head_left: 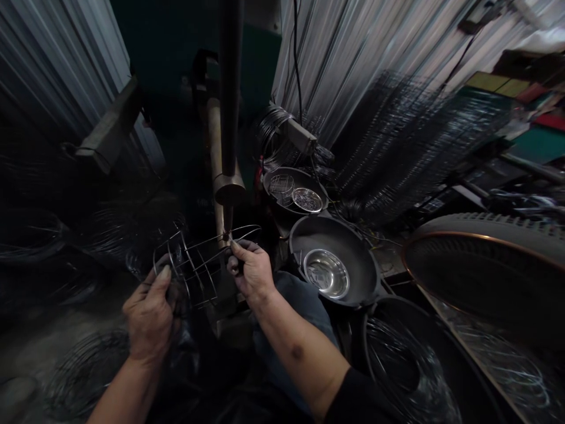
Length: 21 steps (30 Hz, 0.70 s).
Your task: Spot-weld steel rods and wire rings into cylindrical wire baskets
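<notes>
The left hand (150, 312) grasped the left end of a wire frame (197, 267), thumb against the fingers. The right hand (252, 268) pinched the frame's right end between thumb and fingertips, just beside the lower tip of a dark upright post (230, 106). The frame lay between the hands, under the post; whether it touched the tip could not be told. To the right, a pan (362, 265) held a shiny bowl (326, 274), with a smaller dish (308, 200) in a far pan (302, 176) and coiled wire (432, 383) in a near one.
</notes>
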Motion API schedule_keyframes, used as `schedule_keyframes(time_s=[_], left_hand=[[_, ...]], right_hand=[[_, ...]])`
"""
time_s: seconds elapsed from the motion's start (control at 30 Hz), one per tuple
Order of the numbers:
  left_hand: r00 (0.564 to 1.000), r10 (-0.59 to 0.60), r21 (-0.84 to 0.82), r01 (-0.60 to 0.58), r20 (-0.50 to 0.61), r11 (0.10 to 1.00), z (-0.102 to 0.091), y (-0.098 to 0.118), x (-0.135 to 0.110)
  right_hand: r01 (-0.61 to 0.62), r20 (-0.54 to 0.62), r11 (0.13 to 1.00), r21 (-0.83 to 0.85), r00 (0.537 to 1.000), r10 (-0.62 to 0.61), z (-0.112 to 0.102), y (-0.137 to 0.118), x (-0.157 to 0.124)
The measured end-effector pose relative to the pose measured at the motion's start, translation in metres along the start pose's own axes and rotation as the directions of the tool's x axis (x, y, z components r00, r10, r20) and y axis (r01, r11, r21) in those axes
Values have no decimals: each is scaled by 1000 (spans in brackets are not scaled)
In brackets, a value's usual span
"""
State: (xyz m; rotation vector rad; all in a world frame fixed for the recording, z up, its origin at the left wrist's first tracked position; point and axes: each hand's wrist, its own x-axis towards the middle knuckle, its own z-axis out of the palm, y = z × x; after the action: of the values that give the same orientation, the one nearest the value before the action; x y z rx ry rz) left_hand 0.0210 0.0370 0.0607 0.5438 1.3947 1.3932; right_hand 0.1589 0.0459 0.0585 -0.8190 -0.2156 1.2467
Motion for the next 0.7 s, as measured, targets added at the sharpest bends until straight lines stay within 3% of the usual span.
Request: schedule_keyframes(time_s=[0.17, 0.27, 0.33, 0.4, 0.47, 0.53, 0.7], left_hand=[[991, 77, -29, -74, 114, 997, -2, 3, -2], [988, 106, -50, -101, 110, 994, -4, 2, 3], [986, 114, -46, -109, 123, 993, -6, 1, 7], [985, 108, -17, -107, 131, 994, -9, 2, 10], [988, 92, 16, -95, 122, 995, -11, 3, 14], [994, 63, 54, -68, 90, 996, -11, 6, 15], [999, 26, 139, -29, 24, 990, -1, 23, 8]], right_hand=[[-20, -7, 998, -54, 1000, 20, -1, 1, -1], [82, 27, 948, -309, 997, -78, -9, -6, -2], [303, 81, 759, -576, 945, -316, -17, -16, -2], [488, 216, 434, -758, 815, -538, -25, -28, 1], [554, 362, 191, -810, 730, -579, -29, -38, 7], [585, 456, 100, -805, 717, -527, -29, -44, 16], [634, 526, 94, -767, 706, -473, -22, -47, 31]])
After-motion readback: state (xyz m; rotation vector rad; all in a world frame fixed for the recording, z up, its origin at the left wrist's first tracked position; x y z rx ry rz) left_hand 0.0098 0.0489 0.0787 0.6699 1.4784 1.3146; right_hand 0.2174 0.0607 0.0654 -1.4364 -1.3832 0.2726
